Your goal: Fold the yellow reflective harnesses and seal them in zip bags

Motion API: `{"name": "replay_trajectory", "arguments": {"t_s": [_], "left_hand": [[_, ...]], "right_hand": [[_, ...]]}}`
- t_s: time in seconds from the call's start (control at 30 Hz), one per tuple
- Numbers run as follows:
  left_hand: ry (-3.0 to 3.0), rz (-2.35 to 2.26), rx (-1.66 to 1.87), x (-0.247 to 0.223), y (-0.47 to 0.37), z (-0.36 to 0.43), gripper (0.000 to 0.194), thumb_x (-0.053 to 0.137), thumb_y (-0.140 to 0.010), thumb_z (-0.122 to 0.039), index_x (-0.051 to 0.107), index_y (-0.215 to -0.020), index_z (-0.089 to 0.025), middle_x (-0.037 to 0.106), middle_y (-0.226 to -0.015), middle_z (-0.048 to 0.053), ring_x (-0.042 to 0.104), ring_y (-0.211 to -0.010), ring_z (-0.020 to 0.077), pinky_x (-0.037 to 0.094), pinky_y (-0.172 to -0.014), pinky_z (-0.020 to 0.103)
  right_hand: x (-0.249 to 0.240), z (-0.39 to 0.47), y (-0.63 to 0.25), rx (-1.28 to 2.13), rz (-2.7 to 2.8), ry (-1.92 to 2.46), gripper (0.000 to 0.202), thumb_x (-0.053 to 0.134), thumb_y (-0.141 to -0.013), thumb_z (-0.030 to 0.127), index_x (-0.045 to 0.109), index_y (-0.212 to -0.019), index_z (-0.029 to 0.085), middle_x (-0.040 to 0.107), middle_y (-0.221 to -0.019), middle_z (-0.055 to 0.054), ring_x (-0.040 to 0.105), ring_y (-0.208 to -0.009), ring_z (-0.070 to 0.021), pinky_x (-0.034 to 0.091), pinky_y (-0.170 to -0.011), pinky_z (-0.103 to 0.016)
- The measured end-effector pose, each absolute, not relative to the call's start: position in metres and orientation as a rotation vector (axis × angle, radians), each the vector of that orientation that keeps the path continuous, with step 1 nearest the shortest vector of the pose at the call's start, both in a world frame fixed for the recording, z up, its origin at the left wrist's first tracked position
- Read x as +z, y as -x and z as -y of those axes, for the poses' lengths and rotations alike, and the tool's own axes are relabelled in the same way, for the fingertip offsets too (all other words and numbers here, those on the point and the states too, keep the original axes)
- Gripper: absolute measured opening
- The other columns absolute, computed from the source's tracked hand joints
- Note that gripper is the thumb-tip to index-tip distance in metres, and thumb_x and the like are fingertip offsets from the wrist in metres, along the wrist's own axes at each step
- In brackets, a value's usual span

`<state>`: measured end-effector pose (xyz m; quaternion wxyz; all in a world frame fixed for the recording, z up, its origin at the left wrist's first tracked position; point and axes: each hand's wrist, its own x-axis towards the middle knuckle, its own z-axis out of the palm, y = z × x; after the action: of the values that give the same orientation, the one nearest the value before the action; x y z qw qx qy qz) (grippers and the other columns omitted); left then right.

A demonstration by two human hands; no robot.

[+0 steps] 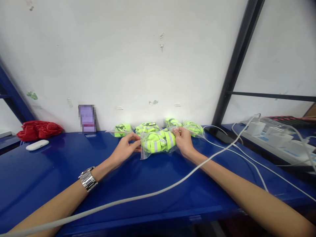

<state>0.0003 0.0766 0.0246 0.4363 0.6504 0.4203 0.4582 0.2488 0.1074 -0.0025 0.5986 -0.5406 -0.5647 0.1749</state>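
A clear zip bag [158,142] filled with folded neon-yellow straps with grey reflective stripes lies in front of me on the blue table. My right hand [183,140] pinches the bag's right end between thumb and fingers. At the bag's left edge is my left hand [128,145], its fingers stretched out and apart; whether the fingertips touch the plastic I cannot tell. Behind, along the wall, lie more bags of the same yellow straps: one at the left [122,129], one in the middle [147,127], and others towards the right [194,127].
A phone [88,119] leans on the wall, with a white earbud case [37,145] and red plastic bag [39,130] further left. A white cable [158,192] crosses before my arms. At right are a dark phone [219,135] and a power strip with white chargers [278,136].
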Motion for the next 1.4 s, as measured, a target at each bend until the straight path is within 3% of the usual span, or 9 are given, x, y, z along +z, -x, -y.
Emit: {"name": "replay_trajectory", "arguments": {"t_s": [0.1,0.27,0.33,0.47,0.77,0.93,1.03,1.13,1.4], "left_hand": [[-1.655,-0.984,0.960,0.019,-0.003,-0.073,0.041,0.067,-0.078,-0.038,0.055,-0.110,-0.016,0.062,-0.104,0.007,0.067,-0.083,0.0188,0.055,-0.079,0.036],[-1.840,-1.000,0.853,0.011,-0.002,-0.073,0.067,0.065,-0.079,-0.047,0.043,-0.136,-0.019,0.056,-0.122,0.012,0.062,-0.089,0.0208,0.052,-0.078,0.036],[-1.919,-0.986,0.912,0.009,-0.002,-0.075,0.064,0.061,-0.081,-0.051,0.046,-0.133,-0.017,0.052,-0.127,0.014,0.060,-0.094,0.0223,0.051,-0.081,0.037],[-2.030,-0.950,0.980,0.006,0.000,-0.081,0.055,0.053,-0.085,-0.053,0.050,-0.122,-0.013,0.058,-0.114,0.014,0.059,-0.095,0.0237,0.051,-0.080,0.036],[-2.361,-1.048,1.016,0.013,0.006,-0.086,0.019,0.047,-0.087,-0.033,0.056,-0.083,-0.017,0.050,-0.097,0.009,0.050,-0.093,0.0224,0.047,-0.079,0.036],[-2.444,-1.152,1.079,0.023,0.007,-0.086,0.018,0.050,-0.084,-0.029,0.052,-0.071,-0.017,0.047,-0.095,0.008,0.045,-0.094,0.0221,0.043,-0.082,0.035],[-2.446,-1.136,0.921,0.026,0.014,-0.091,0.019,0.046,-0.085,-0.031,0.048,-0.070,-0.018,0.048,-0.078,0.002,0.045,-0.075,0.0173,0.041,-0.068,0.029],[-2.436,-1.146,0.837,0.029,0.025,-0.098,0.026,0.044,-0.084,-0.035,0.039,-0.064,-0.019,0.038,-0.063,-0.003,0.037,-0.060,0.0132,0.031,-0.056,0.024],[-2.440,-1.208,0.729,0.031,0.044,-0.105,0.038,0.049,-0.084,-0.048,0.040,-0.061,-0.019,0.032,-0.057,-0.005,0.032,-0.052,0.0114,0.023,-0.050,0.023]], "right_hand": [[0.000,-0.104,-0.248,0.318,1.310,1.281,0.025,0.046,-0.086,0.039,0.052,-0.070,0.020,0.055,-0.062,-0.001,0.048,-0.061,-0.0177,0.034,-0.058,-0.028],[0.002,-0.102,-0.246,0.287,1.345,1.230,0.028,0.039,-0.090,0.039,0.047,-0.070,0.021,0.051,-0.063,0.001,0.047,-0.060,-0.0167,0.035,-0.057,-0.027],[0.001,-0.102,-0.245,0.299,1.375,1.188,0.029,0.037,-0.091,0.041,0.046,-0.071,0.021,0.048,-0.062,0.002,0.046,-0.059,-0.0156,0.035,-0.056,-0.026],[0.001,-0.103,-0.244,0.315,1.447,1.122,0.031,0.037,-0.092,0.042,0.047,-0.072,0.021,0.048,-0.062,0.002,0.045,-0.061,-0.0148,0.036,-0.057,-0.025],[0.012,-0.097,-0.245,0.275,1.541,1.086,0.027,0.042,-0.091,0.038,0.050,-0.073,0.020,0.050,-0.062,0.002,0.045,-0.059,-0.0138,0.033,-0.057,-0.025],[0.018,-0.097,-0.252,0.182,1.470,1.177,0.027,0.040,-0.091,0.036,0.052,-0.072,0.020,0.049,-0.055,0.003,0.044,-0.052,-0.0144,0.033,-0.055,-0.025],[0.020,-0.099,-0.256,0.117,1.418,1.227,0.026,0.040,-0.090,0.035,0.054,-0.074,0.020,0.052,-0.056,0.002,0.047,-0.054,-0.0157,0.033,-0.056,-0.026],[0.022,-0.104,-0.267,0.015,1.344,1.270,0.024,0.041,-0.089,0.033,0.057,-0.076,0.020,0.055,-0.061,0.000,0.048,-0.058,-0.0169,0.033,-0.058,-0.027],[0.027,-0.128,-0.308,-0.035,0.884,1.246,0.027,0.037,-0.092,0.039,0.053,-0.081,0.020,0.052,-0.064,0.000,0.049,-0.060,-0.0172,0.037,-0.061,-0.029]]}}
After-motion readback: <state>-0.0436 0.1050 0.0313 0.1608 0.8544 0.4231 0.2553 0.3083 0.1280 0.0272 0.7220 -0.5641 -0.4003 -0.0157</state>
